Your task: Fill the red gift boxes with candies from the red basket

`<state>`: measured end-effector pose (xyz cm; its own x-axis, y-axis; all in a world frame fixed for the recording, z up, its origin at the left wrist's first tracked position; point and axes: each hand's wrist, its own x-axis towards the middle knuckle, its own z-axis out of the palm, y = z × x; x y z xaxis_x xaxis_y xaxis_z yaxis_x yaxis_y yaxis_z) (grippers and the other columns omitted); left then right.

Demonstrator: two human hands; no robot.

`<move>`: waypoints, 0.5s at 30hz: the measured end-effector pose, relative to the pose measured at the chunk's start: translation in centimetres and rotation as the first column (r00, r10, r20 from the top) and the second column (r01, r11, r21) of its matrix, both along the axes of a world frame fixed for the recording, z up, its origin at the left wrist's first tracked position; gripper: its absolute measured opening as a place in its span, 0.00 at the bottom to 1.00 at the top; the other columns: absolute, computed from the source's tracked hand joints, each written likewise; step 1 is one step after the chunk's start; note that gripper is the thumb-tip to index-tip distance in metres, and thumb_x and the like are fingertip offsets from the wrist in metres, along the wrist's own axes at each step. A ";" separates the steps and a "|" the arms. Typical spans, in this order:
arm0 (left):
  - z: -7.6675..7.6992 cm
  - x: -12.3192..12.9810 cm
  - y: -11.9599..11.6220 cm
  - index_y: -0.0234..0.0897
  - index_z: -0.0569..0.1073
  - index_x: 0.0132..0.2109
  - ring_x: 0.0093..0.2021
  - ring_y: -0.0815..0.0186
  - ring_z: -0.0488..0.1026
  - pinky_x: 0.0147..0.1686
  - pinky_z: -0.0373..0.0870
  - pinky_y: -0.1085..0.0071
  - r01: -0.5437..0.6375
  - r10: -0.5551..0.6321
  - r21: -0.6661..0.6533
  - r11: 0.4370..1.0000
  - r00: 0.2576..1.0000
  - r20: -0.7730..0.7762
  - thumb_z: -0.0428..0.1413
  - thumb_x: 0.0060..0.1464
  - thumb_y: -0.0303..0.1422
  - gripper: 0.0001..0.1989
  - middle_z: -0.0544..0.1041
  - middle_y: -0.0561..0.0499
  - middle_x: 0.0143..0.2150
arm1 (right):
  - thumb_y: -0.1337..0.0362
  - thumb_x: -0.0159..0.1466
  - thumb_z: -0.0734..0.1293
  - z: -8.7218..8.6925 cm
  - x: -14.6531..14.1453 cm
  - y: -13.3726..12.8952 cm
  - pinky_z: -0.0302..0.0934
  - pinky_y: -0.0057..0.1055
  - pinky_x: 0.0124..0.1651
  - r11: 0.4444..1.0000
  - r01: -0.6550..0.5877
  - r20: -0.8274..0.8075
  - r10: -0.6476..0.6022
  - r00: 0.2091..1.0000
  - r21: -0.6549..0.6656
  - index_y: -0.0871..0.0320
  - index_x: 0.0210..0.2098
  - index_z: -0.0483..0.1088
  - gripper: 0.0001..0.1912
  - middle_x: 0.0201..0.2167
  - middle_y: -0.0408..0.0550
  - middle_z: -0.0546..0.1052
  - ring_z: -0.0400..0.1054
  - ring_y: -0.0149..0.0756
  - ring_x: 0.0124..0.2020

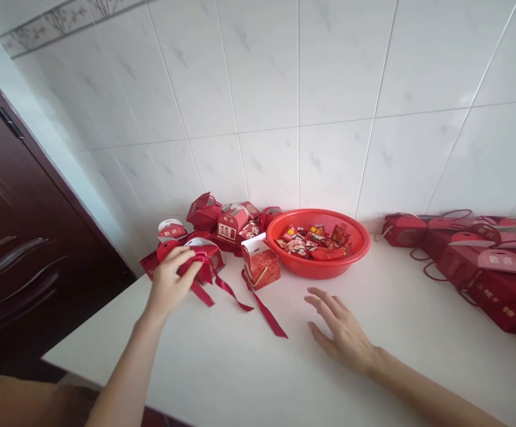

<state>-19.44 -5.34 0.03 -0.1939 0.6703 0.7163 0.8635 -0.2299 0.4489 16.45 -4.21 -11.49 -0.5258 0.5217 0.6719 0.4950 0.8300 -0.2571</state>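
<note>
My left hand (172, 280) is closed on the red ribbon (201, 257) of a small red gift box (215, 259) at the left of the table. Ribbon tails hang from it onto the white surface. My right hand (340, 329) hovers over the table with its fingers apart, holding nothing. Between the hands, nearer the wall, stands an upright red patterned box (262, 268) with a pale inner flap, a twisted cord and a long ribbon tail (270, 317). Right beside it, a red plastic basket (324, 274) holds several red-wrapped packets (314, 240).
Several red boxes (229, 225) are heaped against the tiled wall (267, 101) at the left. Larger red boxes with cord handles (484, 261) line the right side of the white table (240, 379). A dark red door (31, 225) is beyond the table's left edge.
</note>
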 end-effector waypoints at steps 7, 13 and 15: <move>6.1 5.7 -1.6 0.39 0.75 0.34 0.45 0.59 0.74 0.47 0.72 0.63 0.229 -0.226 0.125 0.965 0.973 -0.038 0.52 0.56 0.34 0.08 0.76 0.51 0.42 | 0.55 0.62 0.72 7.0 -7.6 0.5 0.66 0.51 0.56 0.921 -0.321 -0.302 0.249 0.920 -0.220 0.48 0.72 0.37 0.51 0.72 0.62 0.49 0.62 0.54 0.62; 6.3 10.1 -2.6 0.39 0.70 0.25 0.34 0.66 0.70 0.34 0.71 0.70 0.462 -0.488 -0.223 0.858 0.869 -0.081 0.51 0.55 0.33 0.11 0.71 0.50 0.37 | 0.51 0.52 0.79 10.6 -10.8 0.9 0.69 0.39 0.49 0.571 -0.733 -0.678 0.374 0.633 -0.370 0.49 0.68 0.49 0.53 0.58 0.54 0.68 0.69 0.41 0.49; 5.6 10.5 -2.6 0.39 0.71 0.26 0.34 0.66 0.70 0.35 0.71 0.71 0.491 -0.514 -0.243 0.836 0.857 -0.036 0.51 0.56 0.34 0.11 0.71 0.50 0.35 | 0.48 0.52 0.78 10.4 -10.7 1.0 0.69 0.34 0.41 0.436 -0.802 -0.767 0.312 0.560 -0.408 0.53 0.56 0.64 0.37 0.43 0.47 0.73 0.70 0.35 0.38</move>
